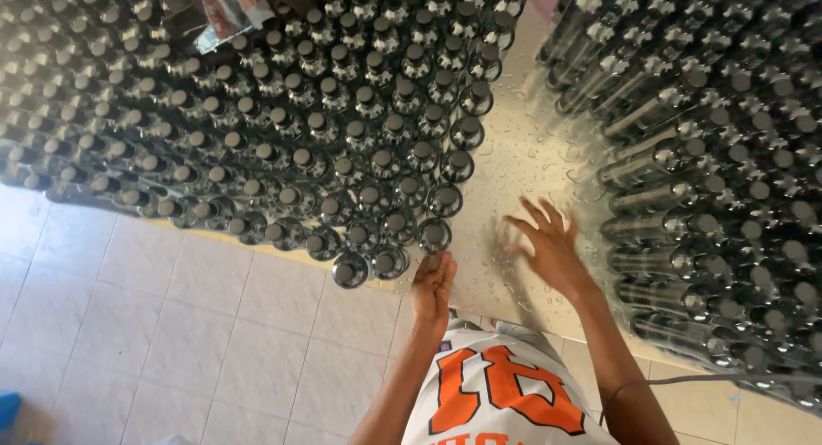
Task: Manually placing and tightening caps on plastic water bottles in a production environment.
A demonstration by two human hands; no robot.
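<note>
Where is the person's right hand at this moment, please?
In the head view, the right hand is spread over the wet metal table, in the gap between the two bottle groups.

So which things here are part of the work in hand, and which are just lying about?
In hand:
- left hand, touching the corner bottle of the left bottle block
- right hand, fingers spread over the wet table
- right bottle block

Lying about:
- crumpled wrapper on top of the bottles
- blue thing on the tiled floor
</note>
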